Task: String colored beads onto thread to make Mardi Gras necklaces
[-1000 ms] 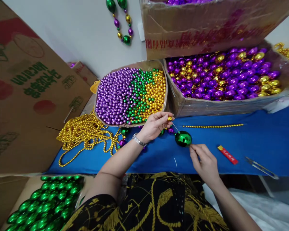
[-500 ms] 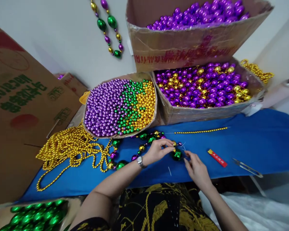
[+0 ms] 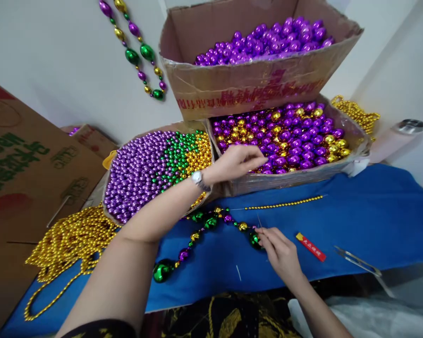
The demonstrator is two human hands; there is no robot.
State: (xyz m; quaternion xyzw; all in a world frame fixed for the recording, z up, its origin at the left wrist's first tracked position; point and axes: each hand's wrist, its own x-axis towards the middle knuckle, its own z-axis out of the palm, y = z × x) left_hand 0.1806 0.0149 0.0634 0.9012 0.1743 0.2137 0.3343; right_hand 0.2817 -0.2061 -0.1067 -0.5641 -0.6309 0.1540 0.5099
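So we've got our bead strand (image 3: pixel 228 218) lying on the blue cloth (image 3: pixel 348 216), with its near end at our right hand (image 3: pixel 279 253). Thumb and fingertips pinch together there, right beside a big green bead (image 3: pixel 254 240). A thin line pokes up from that grip; needle or thread, we can't tell. From our fingers the beads run up and left, gold then purple, toward the front of the box of small beads (image 3: pixel 136 173). More green, gold and purple ones trail back down to another big green bead (image 3: pixel 163 271), below our left forearm.

Our left hand (image 3: pixel 240 162) is well apart from the strand, up over the front edge of the purple-and-gold bead box (image 3: pixel 289 176). Its fingers are bent and bunched, tips at the big beads, but we honestly can't tell if they've got hold of one. Just above the strand there's a straight row of little gold beads (image 3: pixel 285 204). The red packet (image 3: pixel 310 246) and metal snips (image 3: pixel 357 260) lie to the right of our right hand.
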